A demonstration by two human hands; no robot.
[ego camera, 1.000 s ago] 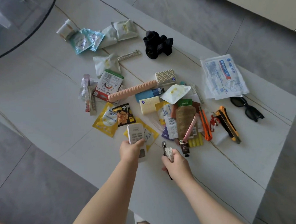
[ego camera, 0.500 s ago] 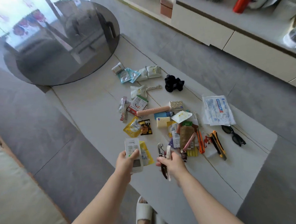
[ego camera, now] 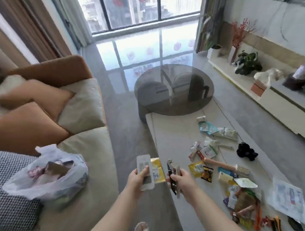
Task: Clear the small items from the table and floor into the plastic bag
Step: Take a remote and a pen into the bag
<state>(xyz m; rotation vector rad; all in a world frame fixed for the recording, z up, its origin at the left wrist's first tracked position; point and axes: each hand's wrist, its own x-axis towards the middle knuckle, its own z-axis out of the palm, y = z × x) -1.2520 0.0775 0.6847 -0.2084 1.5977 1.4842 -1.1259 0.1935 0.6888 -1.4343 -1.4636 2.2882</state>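
Left hand (ego camera: 139, 178): closed around a flat white packet (ego camera: 144, 171), held upright with the thumb pressed on its face; a yellow sachet (ego camera: 156, 170) is pinched behind it, low in the frame just left of centre.
Right hand (ego camera: 182, 181): closed around a dark metal tool (ego camera: 171, 176) — seemingly clippers or a corkscrew, too blurred to be told apart — together with a thin pale strip (ego camera: 178, 171); both are held above the near edge of the table.
Plastic bag (ego camera: 48, 173): a translucent white bag is seen at lower left, lying on the cream sofa seat (ego camera: 85, 164) beside a checked cushion (ego camera: 4, 192); its mouth is open and a few items are seen inside.
Table (ego camera: 172, 134): a pale marble-look top runs through the right half of the frame.
Small items: sachets, packets and tubes are scattered across the table at lower right — among them a pink rod-shaped item (ego camera: 219, 164), a black scrunchie (ego camera: 246, 152), a clear printed pouch (ego camera: 287, 200) and an orange utility knife (ego camera: 278, 229).
Further back: a round smoked-glass table (ego camera: 174, 89) is seen at centre, beyond the marble top.
Background: a floor-length window (ego camera: 136, 8) is seen at top centre.
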